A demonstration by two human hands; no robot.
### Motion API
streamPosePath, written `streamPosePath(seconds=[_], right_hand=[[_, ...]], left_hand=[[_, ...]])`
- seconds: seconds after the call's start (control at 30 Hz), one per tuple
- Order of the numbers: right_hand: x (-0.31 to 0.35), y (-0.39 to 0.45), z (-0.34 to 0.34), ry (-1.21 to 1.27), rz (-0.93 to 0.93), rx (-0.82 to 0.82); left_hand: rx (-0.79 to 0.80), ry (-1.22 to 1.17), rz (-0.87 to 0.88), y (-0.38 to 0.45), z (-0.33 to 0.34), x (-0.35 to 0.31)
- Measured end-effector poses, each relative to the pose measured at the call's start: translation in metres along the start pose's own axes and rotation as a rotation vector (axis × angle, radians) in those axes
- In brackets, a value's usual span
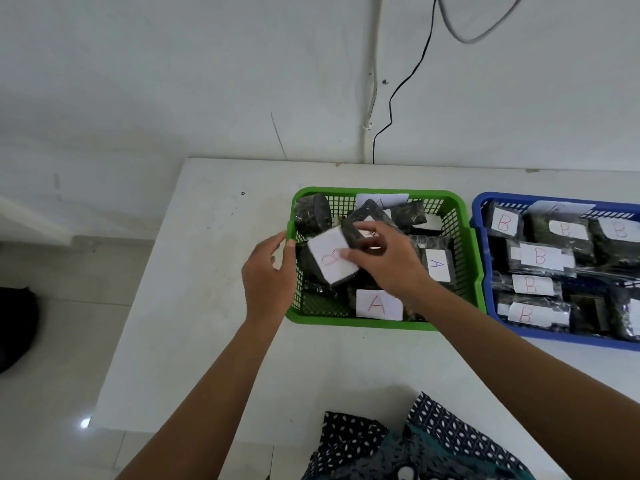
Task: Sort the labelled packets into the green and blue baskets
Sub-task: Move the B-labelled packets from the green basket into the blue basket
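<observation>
Bottom centre of frame: patterned dark fabric (415,445), white dots and teal, lying over the near edge of the white counter (207,341). Both bare forearms run up from the bottom edge toward the middle.

Left hand (268,275), centre-left: fingers curled, thumb and fingertips at the left rim of the green basket (381,325). Looks like it grips that rim; contact partly hidden by the hand itself.

Right hand (388,261), centre: reaches into the green basket, fingers pinching a dark packet with a white label (332,259). The label carries a red letter seen sideways, reads as B. That packet is tilted, raised above the others, in the left half of the green basket.

More dark packets in the green basket: one labelled A (379,304) at the near wall, one labelled A (437,265) on the right side, others piled toward the far wall with labels partly hidden. A round dark bundle (311,214) sits in the far-left corner.

Blue basket (485,271), right of frame, just beside the green one, cut off by the right edge. It holds dark packets with red B labels (538,255), flat and close-packed.

Left of the counter: pale tiled floor (52,341), a dark object (15,327) at the frame's left edge.

Top of frame: white wall (173,81), a black cable (408,77) hanging down to the counter's far edge, a grey cable loop (481,32) upper right.
</observation>
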State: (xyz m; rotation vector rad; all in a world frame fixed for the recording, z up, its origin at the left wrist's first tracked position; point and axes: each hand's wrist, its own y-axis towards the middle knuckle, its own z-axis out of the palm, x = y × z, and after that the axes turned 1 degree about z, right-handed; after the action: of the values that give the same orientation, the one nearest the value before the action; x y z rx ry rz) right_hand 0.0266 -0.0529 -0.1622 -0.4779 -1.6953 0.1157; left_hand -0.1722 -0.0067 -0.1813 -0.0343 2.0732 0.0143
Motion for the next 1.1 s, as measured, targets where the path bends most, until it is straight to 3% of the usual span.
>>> streamPosePath(seconds=[0.07,0.13,0.23,0.3,0.43,0.6,0.77,1.0,1.1], right_hand=[[0.003,-0.005,-0.015,0.295,0.059,-0.036],[0.002,-0.014,-0.032,0.5,0.088,-0.04],[-0.004,-0.034,-0.058,0.607,0.083,-0.081],[-0.011,-0.049,-0.08,0.607,0.069,-0.135],[-0.029,-0.083,-0.136,0.406,0.036,-0.278],[-0.07,-0.127,-0.227,-0.037,-0.021,-0.579],[-0.116,-0.147,-0.314,-0.246,-0.001,-0.79],[-0.167,-0.127,-0.387,-0.373,0.069,-0.763],[-0.172,-0.114,-0.397,-0.293,0.062,-0.728]], left_hand=[[0.021,-0.099,0.023,-0.004,0.008,-0.02],[0.184,-0.231,-0.017,-0.01,0.023,-0.042],[0.445,-0.504,-0.15,-0.023,0.055,-0.068],[0.515,-0.556,-0.167,-0.032,0.078,-0.082],[0.597,-0.563,-0.182,-0.05,0.124,-0.105],[0.695,-0.486,-0.155,-0.08,0.193,-0.139],[0.754,-0.38,-0.108,-0.111,0.267,-0.173],[0.796,-0.005,0.0,-0.142,0.315,-0.173],[0.767,0.014,-0.015,-0.149,0.324,-0.176]])
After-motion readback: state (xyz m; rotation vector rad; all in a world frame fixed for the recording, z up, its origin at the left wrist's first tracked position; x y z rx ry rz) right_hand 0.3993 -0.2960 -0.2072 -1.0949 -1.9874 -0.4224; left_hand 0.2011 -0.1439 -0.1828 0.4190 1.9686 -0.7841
